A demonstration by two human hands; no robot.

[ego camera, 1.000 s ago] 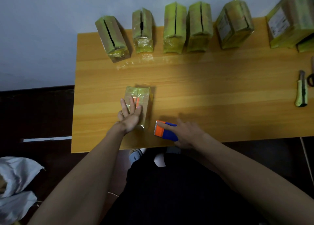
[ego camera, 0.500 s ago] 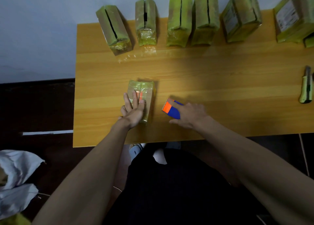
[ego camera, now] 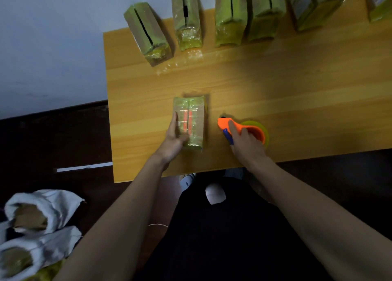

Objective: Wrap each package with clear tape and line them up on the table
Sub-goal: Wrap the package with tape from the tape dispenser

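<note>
A small tape-wrapped package with two orange stripes lies flat near the front of the wooden table. My left hand lies against its left side with straight fingers. To its right, my right hand grips an orange and blue tape dispenser that stands on the table with its tape roll. Several wrapped packages stand in a row along the far edge, among them a tilted one at the far left and a narrow one beside it.
White sacks holding more packages lie on the dark floor at the lower left. The table's left edge is near my left forearm, its front edge just below my wrists. A wall rises behind the row.
My right hand turned the tape dispenser and set it further right of the package, so its orange top and roll now show. My left hand slid from the package's top to its left side.
</note>
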